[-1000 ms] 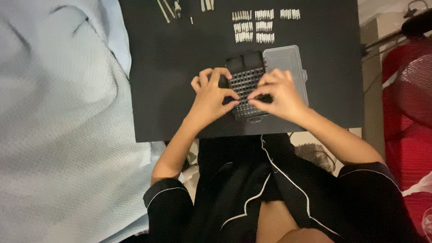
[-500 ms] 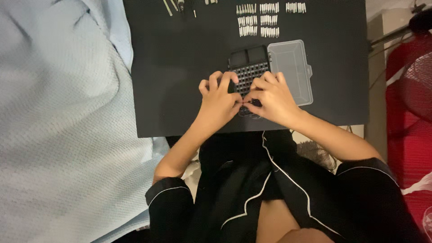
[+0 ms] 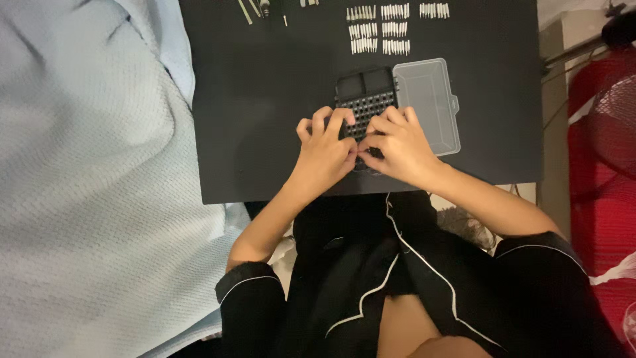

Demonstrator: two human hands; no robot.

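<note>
Fingers (image 3: pixel 349 147) over black bit tray (image 3: pixel 365 99) — clear lid (image 3: pixel 427 99) beside, bit rows (image 3: pixel 384 28) beyond.

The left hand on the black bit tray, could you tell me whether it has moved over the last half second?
No. The left hand stays on the near-left part of the black bit tray, unchanged against the clear lid.

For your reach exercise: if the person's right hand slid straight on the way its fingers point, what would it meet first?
The right hand points up-left across the black bit tray; it would probably meet the left hand first, since their fingertips already nearly touch.
</note>
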